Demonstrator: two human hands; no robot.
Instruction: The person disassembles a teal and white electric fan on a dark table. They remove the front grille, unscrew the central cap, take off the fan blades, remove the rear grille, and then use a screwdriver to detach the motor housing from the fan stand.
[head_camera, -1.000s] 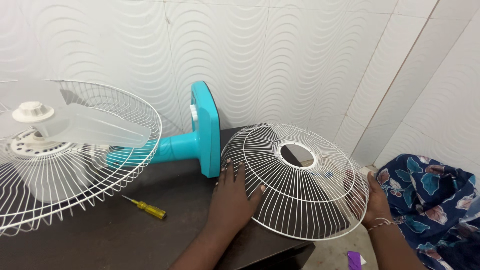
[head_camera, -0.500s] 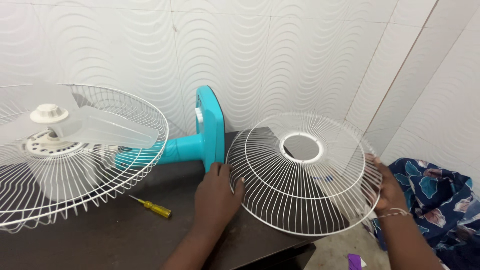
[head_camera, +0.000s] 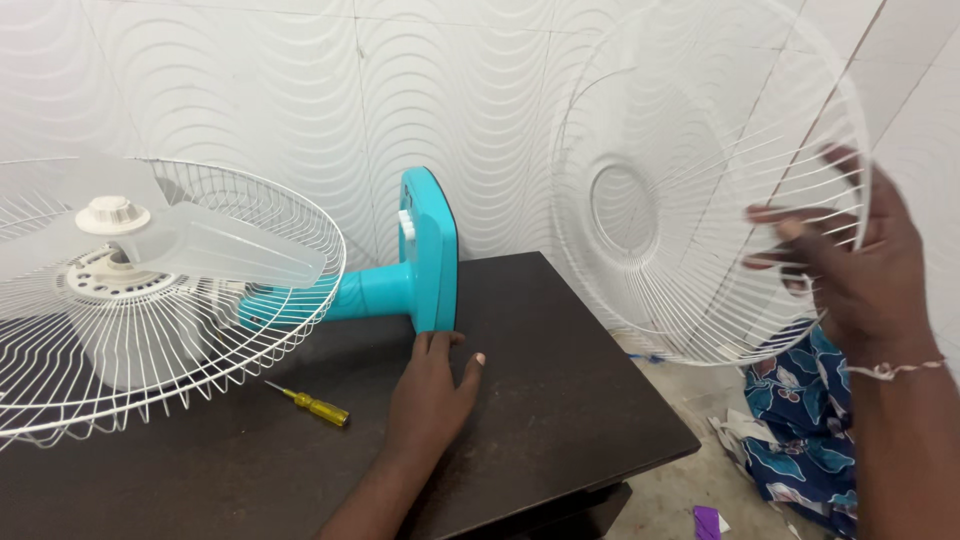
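Head view, the only one: right hand (head_camera: 860, 270) is raised at the right edge of frame, fingers curled round the rim of the white wire fan guard (head_camera: 700, 190) — a closed grip on the rim wires. The guard is off the table, held up in front of the wavy white wall tiles (head_camera: 250, 90), tilted so its central ring faces roughly toward the camera (motion-blurred, so wire detail is soft). A thin bracelet sits at that wrist.

Left hand (head_camera: 432, 392) lies flat on the dark table (head_camera: 560, 400), palm down, fingers spread loosely and holding nothing; fingertips sit just beside the bottom edge of the teal fan base (head_camera: 432, 250), possibly touching it — cannot tell.

The fan lies on its side: teal base standing on edge against the wall, teal stem running left into the rear wire guard (head_camera: 150, 330), which faces up with the translucent blades (head_camera: 220, 250) and a white hub cap (head_camera: 112, 214) on top.

A yellow-handled screwdriver (head_camera: 312, 404) lies on the table below the rear guard's rim, well left of the left hand.

Lower right, off the table: blue floral cloth (head_camera: 800, 430) and a small purple scrap (head_camera: 708, 520) on the floor.
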